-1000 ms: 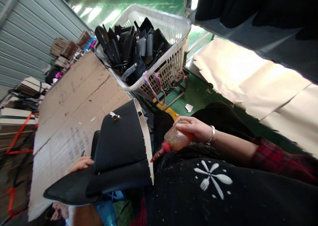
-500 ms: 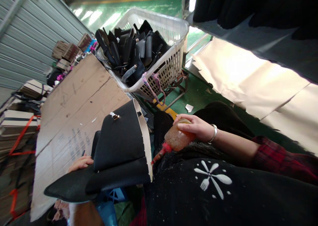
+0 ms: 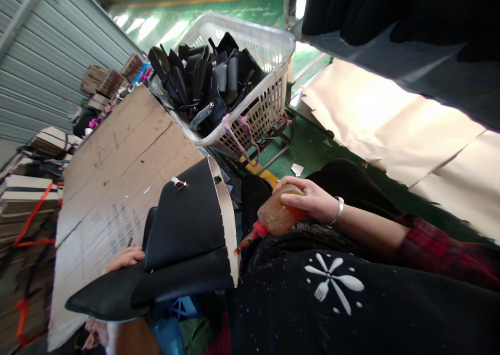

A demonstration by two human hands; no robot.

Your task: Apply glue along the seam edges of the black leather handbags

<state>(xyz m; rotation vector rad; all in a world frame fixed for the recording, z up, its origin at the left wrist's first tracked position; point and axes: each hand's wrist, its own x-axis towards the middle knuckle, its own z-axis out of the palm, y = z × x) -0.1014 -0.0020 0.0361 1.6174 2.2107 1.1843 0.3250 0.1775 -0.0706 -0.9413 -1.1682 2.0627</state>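
Observation:
My right hand is closed around a clear squeeze bottle of amber liquid, likely glue. Its red nozzle points down and left, the tip at the pale inner edge of a black leather boot upper. The upper has a pointed toe and a small metal fitting on its shaft. From beneath and behind, my left hand holds the upper. Only some fingers show past its far side, beside a small dark stick-like end; the rest is hidden by the leather.
A cardboard sheet lies left of the boot upper. Beyond stands a white plastic basket heaped with black leather pieces. Bundled stacks line the left side. Pale sheet material covers a surface at right.
The boot upper and my left hand have shifted slightly left. The nozzle tip has moved a little up and left along the pale edge.

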